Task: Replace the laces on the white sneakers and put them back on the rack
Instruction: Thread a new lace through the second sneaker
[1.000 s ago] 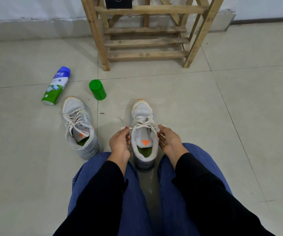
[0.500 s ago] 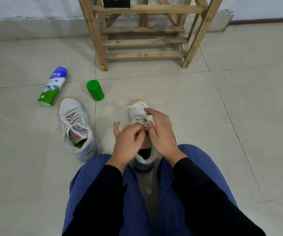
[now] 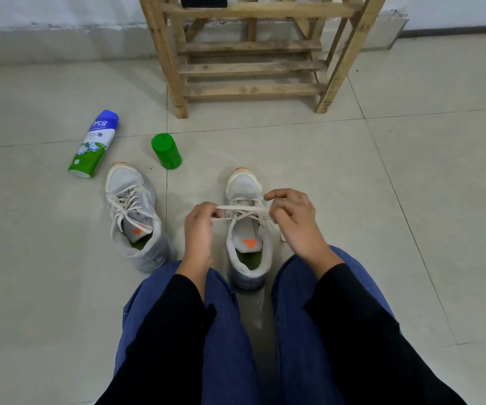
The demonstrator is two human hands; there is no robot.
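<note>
A white sneaker (image 3: pixel 244 185) with an orange toe tip and orange tongue mark stands on the floor between my knees, toe pointing away. My left hand (image 3: pixel 199 226) pinches one end of its cream lace (image 3: pixel 243 208) at the shoe's left side. My right hand (image 3: pixel 293 217) pinches the other end on the right. The lace runs taut between both hands, across the top eyelets. A second white sneaker (image 3: pixel 132 206), laced, lies to the left. The wooden rack (image 3: pixel 250 68) stands ahead against the wall.
A blue and green spray can (image 3: pixel 94 144) lies on the tiles at the left. A green cap (image 3: pixel 166 152) stands near it, just beyond the second sneaker. A dark object (image 3: pixel 203 0) sits on an upper rack shelf. My jeans-clad legs flank the near sneaker.
My hands were together over the tongue half a second ago. They have now drawn apart to either side, pulling the lace straight between them.
</note>
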